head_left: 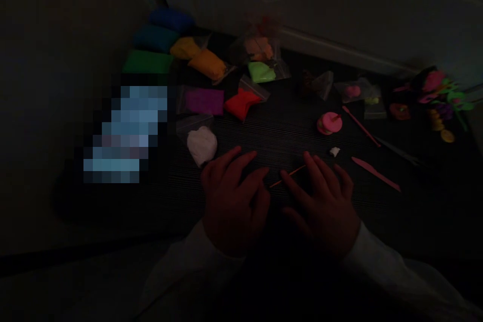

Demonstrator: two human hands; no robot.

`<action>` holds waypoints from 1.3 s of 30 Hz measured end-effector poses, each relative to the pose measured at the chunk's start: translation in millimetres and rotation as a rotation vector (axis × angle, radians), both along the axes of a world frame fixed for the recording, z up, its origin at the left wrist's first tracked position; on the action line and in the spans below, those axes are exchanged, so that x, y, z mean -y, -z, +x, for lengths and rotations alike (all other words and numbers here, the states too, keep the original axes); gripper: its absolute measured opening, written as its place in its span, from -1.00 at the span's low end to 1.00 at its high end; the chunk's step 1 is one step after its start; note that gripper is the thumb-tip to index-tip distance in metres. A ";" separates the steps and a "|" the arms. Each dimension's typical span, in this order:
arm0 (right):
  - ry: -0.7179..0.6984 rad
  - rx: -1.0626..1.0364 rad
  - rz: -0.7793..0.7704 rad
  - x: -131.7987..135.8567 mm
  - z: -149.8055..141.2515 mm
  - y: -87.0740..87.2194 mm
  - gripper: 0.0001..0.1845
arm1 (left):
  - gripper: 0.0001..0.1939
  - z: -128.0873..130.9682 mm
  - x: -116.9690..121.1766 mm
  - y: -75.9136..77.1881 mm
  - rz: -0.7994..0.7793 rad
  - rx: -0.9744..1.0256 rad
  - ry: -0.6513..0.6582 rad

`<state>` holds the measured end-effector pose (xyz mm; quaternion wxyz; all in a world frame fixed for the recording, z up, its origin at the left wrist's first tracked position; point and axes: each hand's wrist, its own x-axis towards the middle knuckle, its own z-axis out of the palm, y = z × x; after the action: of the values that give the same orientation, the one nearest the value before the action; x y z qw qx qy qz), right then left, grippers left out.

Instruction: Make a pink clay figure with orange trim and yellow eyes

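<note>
A thin orange-red strand of modelling clay (278,182) lies slantwise on the dark table between my hands. My right hand (324,201) rests over its right part, fingers stretched and touching it. My left hand (234,198) lies palm down just left of the strand's end, fingers spread, holding nothing. Beyond its fingertips sits a lump of white clay (202,145) on its bag. A small round pink clay piece (329,123) with a red stick on top stands past my right hand, near a little white clay bit (334,151).
Bags of coloured clay, such as purple (204,101) and red (243,103), line the back. At the right lie a pink tool (362,127), a pink plastic knife (376,174), scissors (400,151) and colourful clay figures (439,90). A bright blurred-out screen (128,133) is at the left. The scene is dim.
</note>
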<state>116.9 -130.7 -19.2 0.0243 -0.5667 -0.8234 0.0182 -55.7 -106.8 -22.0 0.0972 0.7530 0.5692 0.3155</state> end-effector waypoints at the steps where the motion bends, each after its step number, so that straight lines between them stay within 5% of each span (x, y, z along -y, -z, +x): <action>1: 0.001 0.007 -0.002 -0.5 -0.7 -0.2 -0.43 | -0.78 -0.2 -0.1 0.2 0.000 -0.002 0.000; 39: 0.011 -0.008 -0.011 1.5 -7.5 -3.3 -0.39 | -0.78 -0.8 -0.3 -1.8 -0.011 0.007 0.002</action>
<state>109.4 -132.2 -16.0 0.0243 -0.5713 -0.8200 0.0249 -56.6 -106.5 -20.2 0.1035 0.7519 0.5700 0.3148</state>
